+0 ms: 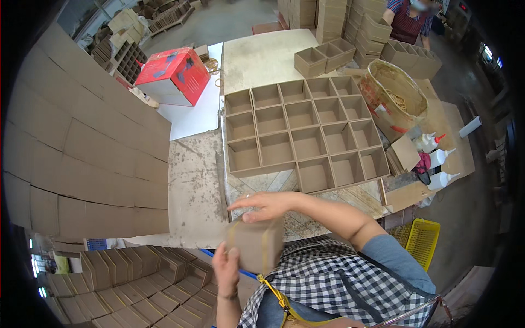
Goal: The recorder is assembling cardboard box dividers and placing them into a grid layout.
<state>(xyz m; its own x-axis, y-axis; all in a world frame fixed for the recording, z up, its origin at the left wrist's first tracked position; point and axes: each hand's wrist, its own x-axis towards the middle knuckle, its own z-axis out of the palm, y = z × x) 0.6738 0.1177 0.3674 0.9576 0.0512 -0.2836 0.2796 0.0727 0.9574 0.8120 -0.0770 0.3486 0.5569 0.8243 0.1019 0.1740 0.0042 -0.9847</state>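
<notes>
A brown cardboard box (250, 243), slightly blurred, is held in front of my body at the table's near edge. Yellow bands run around it. My left hand (225, 269) grips its left side, the thumb pressed on the face. From the right, my right hand (268, 206) reaches over the far top edge, fingers extended and thumb against the box. Beyond it on the table (197, 191) several open cardboard boxes (301, 115) stand packed in a grid, their insides facing up.
A wall of stacked boxes (93, 142) rises on the left, with banded boxes (131, 290) below. A red-white carton (174, 76), worn bucket (394, 98), glue bottles (440, 158) and yellow basket (424, 243) surround the table. Another person (407, 22) is at the far right.
</notes>
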